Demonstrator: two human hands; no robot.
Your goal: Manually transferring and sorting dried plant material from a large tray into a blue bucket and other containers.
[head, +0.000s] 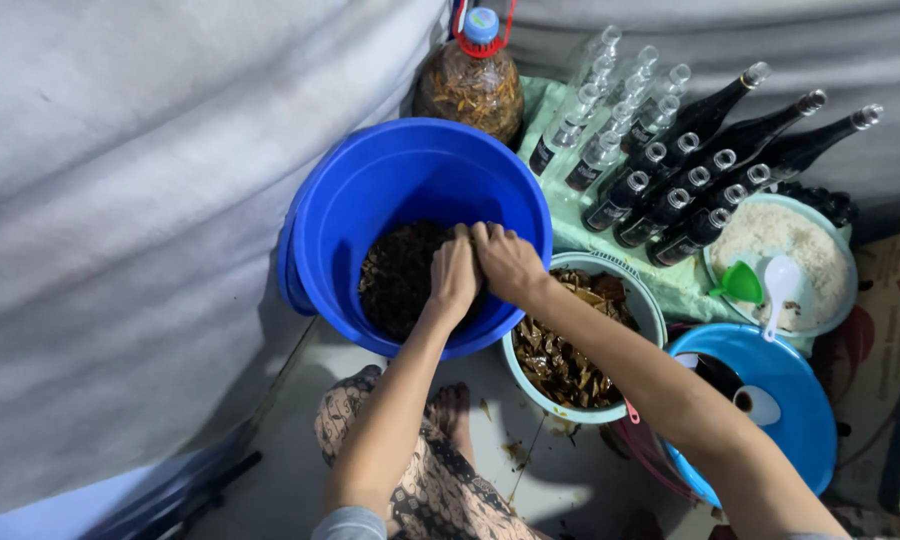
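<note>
Both my hands reach into a big blue bucket [370,190] that holds a dark, wet mass of chopped plant matter [395,275]. My left hand [453,275] and my right hand [508,262] are pressed together with fingers curled, squeezing a clump of that dark matter over the bucket's near side. Just right of the bucket stands a pale green bowl [653,310] filled with brown leafy pieces [560,360]; my right forearm crosses above it.
Behind the bucket stand a large plastic jug [470,85] of brown matter and several empty and dark glass bottles [670,170]. At right sit a bowl of white grains [800,250] with a green funnel [740,283] and white spoon [778,285], and a blue lid [780,400]. Grey cloth hangs left.
</note>
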